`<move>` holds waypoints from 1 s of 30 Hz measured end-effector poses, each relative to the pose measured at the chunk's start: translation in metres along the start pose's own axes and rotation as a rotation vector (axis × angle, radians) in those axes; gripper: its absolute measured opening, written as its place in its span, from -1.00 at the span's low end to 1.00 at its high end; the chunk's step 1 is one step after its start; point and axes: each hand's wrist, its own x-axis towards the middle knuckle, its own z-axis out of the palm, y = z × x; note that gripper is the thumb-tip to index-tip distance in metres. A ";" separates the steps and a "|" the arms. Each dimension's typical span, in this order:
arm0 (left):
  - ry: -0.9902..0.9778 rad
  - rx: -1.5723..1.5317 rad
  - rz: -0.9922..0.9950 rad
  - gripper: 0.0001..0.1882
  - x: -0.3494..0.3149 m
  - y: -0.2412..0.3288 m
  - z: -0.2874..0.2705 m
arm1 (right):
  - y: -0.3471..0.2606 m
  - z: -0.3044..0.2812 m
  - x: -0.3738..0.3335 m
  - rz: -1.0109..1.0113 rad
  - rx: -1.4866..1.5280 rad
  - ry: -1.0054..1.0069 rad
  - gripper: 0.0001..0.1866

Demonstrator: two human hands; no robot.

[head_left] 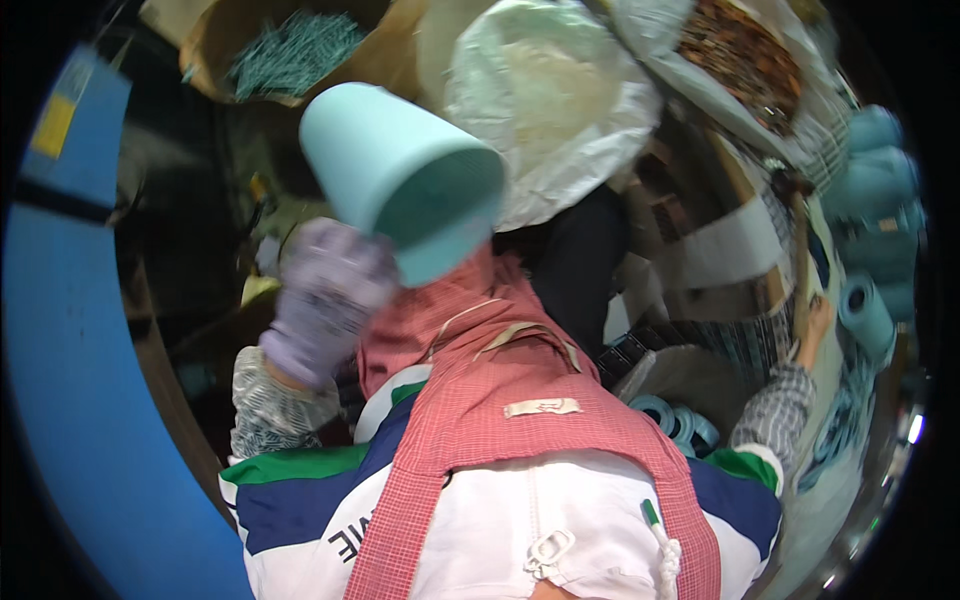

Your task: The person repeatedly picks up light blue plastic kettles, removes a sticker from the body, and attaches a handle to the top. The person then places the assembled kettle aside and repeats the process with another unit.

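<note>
My left hand (335, 300), in a lavender knit glove, is raised at the left and grips a large light blue plastic cup (360, 150) near its lower side. The cup lies tilted, its open mouth facing right and down; motion smears the glove somewhat. My bare right hand (818, 322) reaches out to the far right. Its fingers are closed round the lower part of a wooden handle (799, 265) with a dark head, which looks like a hammer.
A brown container (205, 50) holds thin blue-green sticks. Beyond my lap stands a white plastic-lined sack (480, 90); a woven sack (735, 110) with brown pieces is right of it. Light blue cylinders (870, 180) pile up at the right. A blue panel (75, 380) lines the left.
</note>
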 end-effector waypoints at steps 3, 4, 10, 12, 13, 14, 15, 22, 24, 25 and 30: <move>-0.205 -0.166 0.140 -0.94 0.043 0.077 0.004 | -0.097 0.034 0.002 -0.044 0.084 0.082 -0.80; -0.338 0.018 0.335 -0.95 0.060 0.092 -0.005 | -0.106 0.015 0.003 -0.067 0.112 0.090 -0.80; 0.174 -1.028 0.484 -0.70 0.164 0.024 0.038 | -0.124 -0.027 -0.024 0.028 0.074 0.045 -0.83; 0.260 -0.971 -0.212 -0.77 0.197 -0.002 0.086 | -0.112 -0.032 -0.034 0.078 0.058 0.028 -0.81; 0.171 -1.099 -0.303 -0.77 0.194 -0.044 0.149 | -0.132 -0.027 -0.019 0.079 0.114 0.039 -0.81; 0.093 -1.225 -0.412 -0.76 0.188 -0.087 0.211 | -0.156 -0.023 0.000 0.080 0.167 0.053 -0.81; -0.182 -1.198 -0.562 -0.73 0.196 -0.077 0.218 | -0.153 -0.025 -0.007 0.077 0.162 0.064 -0.82; -0.322 -0.690 -0.506 -0.46 0.167 0.002 0.207 | -0.157 -0.056 -0.029 0.086 0.149 0.211 -0.86; -0.235 -1.281 -0.614 -0.51 0.161 0.011 0.204 | -0.161 -0.065 -0.031 0.075 0.150 0.305 -0.87; -0.173 -1.687 -0.742 -0.50 0.161 0.019 0.192 | -0.172 -0.075 -0.030 0.096 0.221 0.337 -0.88; -0.102 -2.357 -0.620 -0.47 0.159 0.044 0.120 | -0.273 -0.185 -0.069 0.161 0.872 0.225 -0.85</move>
